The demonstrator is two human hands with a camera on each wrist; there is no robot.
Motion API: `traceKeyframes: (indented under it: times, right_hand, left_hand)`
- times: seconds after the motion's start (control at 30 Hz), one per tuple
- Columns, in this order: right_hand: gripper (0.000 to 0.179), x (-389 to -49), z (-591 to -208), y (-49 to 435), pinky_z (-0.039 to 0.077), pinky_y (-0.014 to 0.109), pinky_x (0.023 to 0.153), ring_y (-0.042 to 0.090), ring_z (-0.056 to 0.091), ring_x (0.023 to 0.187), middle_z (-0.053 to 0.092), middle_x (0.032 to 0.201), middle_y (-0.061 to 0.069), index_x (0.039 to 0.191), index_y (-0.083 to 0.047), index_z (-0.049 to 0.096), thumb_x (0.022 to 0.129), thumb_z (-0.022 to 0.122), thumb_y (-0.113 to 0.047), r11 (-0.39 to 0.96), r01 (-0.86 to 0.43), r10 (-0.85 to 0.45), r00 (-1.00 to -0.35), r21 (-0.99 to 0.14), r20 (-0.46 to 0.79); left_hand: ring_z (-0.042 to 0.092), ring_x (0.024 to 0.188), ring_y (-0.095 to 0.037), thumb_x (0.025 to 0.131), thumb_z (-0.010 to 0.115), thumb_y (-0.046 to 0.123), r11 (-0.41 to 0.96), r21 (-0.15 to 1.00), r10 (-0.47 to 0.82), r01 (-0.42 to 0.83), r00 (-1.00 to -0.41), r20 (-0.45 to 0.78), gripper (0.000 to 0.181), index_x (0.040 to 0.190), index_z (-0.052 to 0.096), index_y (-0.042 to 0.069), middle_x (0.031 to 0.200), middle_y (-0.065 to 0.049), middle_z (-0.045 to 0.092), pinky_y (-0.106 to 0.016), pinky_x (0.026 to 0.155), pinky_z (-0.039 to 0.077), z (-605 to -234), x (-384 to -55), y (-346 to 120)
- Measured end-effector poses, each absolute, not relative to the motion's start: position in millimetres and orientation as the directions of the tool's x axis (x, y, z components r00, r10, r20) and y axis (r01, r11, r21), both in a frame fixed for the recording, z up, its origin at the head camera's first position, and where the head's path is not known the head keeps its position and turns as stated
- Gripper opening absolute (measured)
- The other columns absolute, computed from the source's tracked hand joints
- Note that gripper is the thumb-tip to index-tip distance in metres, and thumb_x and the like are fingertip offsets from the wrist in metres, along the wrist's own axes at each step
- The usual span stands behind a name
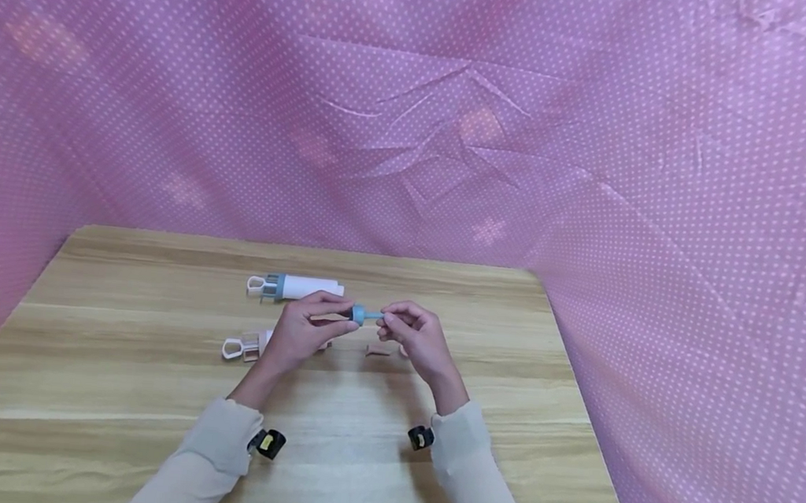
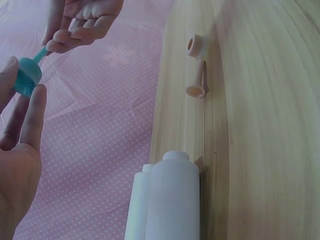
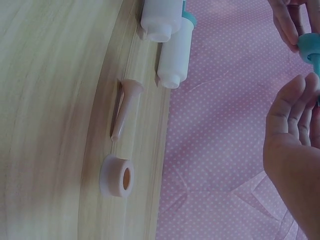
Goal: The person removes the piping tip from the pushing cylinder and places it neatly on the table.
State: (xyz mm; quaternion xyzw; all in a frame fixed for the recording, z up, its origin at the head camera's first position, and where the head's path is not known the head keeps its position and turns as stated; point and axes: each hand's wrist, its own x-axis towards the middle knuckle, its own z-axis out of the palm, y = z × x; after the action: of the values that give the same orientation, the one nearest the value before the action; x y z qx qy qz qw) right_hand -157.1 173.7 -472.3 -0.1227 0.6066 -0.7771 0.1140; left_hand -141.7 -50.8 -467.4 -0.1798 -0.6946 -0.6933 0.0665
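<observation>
My left hand pinches a teal ring cap between thumb and fingers, above the table. From the cap a thin teal nozzle points right, and the fingertips of my right hand pinch its narrow end. In the right wrist view, the cap lies near the frame's right edge, with its nozzle partly cut off. Below the hands, a pink funnel-shaped nozzle lies on its side on the table. Close to it is a pink ring cap with its opening facing sideways.
Two white plunger tubes lie on the wooden table to the left. The farther tube has a teal collar and a white loop handle. My left hand partly hides the nearer tube. A pink dotted cloth hangs around the table.
</observation>
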Motion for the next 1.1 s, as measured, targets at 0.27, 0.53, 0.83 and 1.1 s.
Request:
traceKeyframes:
  times: [0.27,0.53,0.83,1.1]
  right_hand:
    - [0.015,-153,-473,170,0.060,0.028,0.079,0.014,0.068,0.081,0.072,0.090,0.005,0.101,-0.004,0.068,0.099,0.058,0.007,-0.254,0.016,-0.383,-0.920,-0.967,0.085]
    - [0.009,-151,-470,170,0.060,0.029,0.080,0.014,0.068,0.081,0.071,0.088,0.006,0.104,0.013,0.062,0.098,0.056,0.010,-0.218,-0.009,-0.365,-0.927,-0.976,0.090]
    - [0.011,-154,-469,170,0.059,0.030,0.082,0.015,0.068,0.082,0.071,0.090,0.005,0.106,0.016,0.061,0.099,0.058,0.008,-0.195,-0.016,-0.371,-0.924,-0.981,0.089]
    - [0.011,-151,-465,169,0.058,0.028,0.082,0.014,0.066,0.082,0.070,0.092,0.006,0.101,0.003,0.068,0.099,0.058,0.007,-0.217,-0.023,-0.354,-0.930,-0.976,0.101]
  left_hand:
    - [0.068,0.100,-0.014,0.084,0.081,0.001,-0.034,0.949,0.181,0.314,-0.932,0.315,0.033,0.114,0.071,-0.008,0.117,-0.019,0.067,-0.030,0.081,0.059,-474,-138,-49]
    - [0.067,0.102,-0.016,0.084,0.081,0.000,-0.060,0.948,0.199,0.313,-0.927,0.319,0.034,0.116,0.072,-0.005,0.115,-0.017,0.067,-0.034,0.088,0.058,-473,-138,-44]
    - [0.067,0.103,-0.017,0.083,0.081,-0.004,-0.079,0.933,0.204,0.350,-0.911,0.359,0.035,0.116,0.070,-0.009,0.115,-0.021,0.066,-0.034,0.089,0.057,-471,-142,-42]
    - [0.067,0.103,-0.017,0.084,0.081,0.002,-0.044,0.935,0.205,0.353,-0.912,0.354,0.035,0.117,0.071,-0.008,0.115,-0.016,0.067,-0.034,0.088,0.058,-468,-141,-40]
